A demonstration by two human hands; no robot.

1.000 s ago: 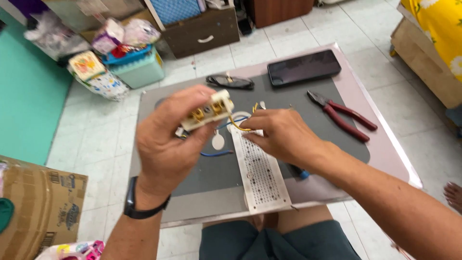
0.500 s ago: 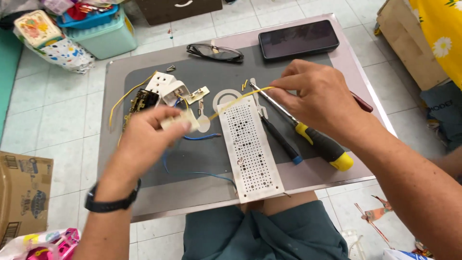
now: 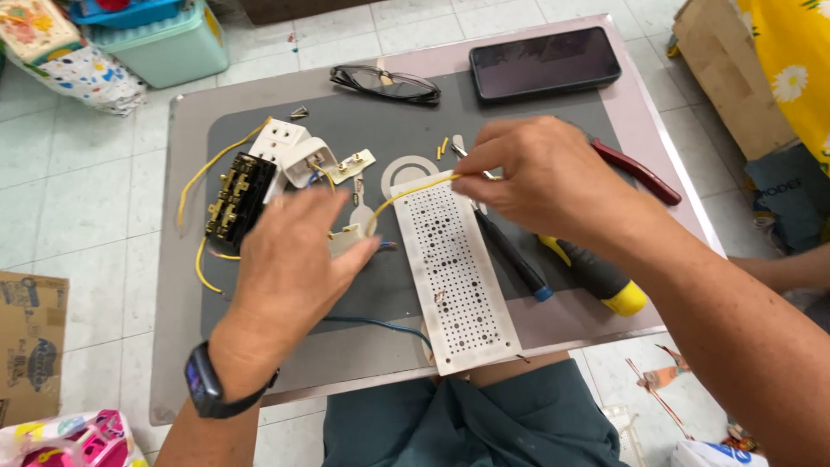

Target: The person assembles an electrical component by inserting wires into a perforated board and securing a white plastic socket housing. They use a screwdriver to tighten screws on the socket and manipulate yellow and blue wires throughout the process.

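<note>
My left hand (image 3: 290, 259) grips a small cream socket part (image 3: 347, 239) above the tabletop (image 3: 173, 259); my right hand (image 3: 545, 177) pinches its yellow wire (image 3: 406, 192) over a perforated white plate (image 3: 454, 268), beside screwdrivers (image 3: 519, 259)

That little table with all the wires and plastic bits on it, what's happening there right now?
A person sits at a small table with electrical parts spread over a dark mat. The left hand holds a small white socket piece, and the right hand pinches the other end of a yellow wire that runs from it. A white perforated panel lies between the hands. Screwdrivers, red pliers, glasses and a phone lie around them.
</note>
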